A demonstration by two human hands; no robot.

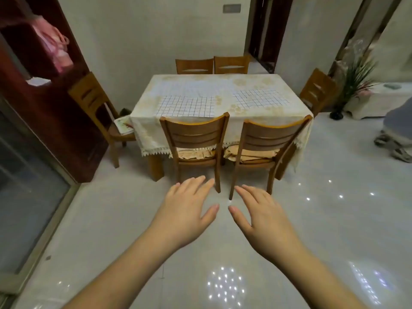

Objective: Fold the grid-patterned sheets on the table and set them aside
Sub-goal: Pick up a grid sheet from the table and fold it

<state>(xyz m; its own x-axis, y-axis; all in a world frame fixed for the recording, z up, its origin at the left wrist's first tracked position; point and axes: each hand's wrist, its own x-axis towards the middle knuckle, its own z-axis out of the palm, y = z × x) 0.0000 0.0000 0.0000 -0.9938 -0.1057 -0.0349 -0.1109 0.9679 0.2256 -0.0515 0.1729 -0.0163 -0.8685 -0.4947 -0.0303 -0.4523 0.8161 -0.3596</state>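
Two white grid-patterned sheets lie flat on the dining table (145, 112), which is covered by a cream floral tablecloth. One sheet (186, 105) is at the table's near left, the other sheet (259, 98) at the right. I stand a few steps back from the table. My left hand (187, 210) and my right hand (260, 216) are stretched out in front of me over the floor, palms down, fingers straight and spread. Both hold nothing and are well short of the sheets.
Two wooden chairs (196, 137) (267, 139) stand between me and the table, with more chairs at its sides and far end. A dark cabinet (44, 97) is at the left. A potted plant (354, 81) and a person's legs (394, 134) are at the right.
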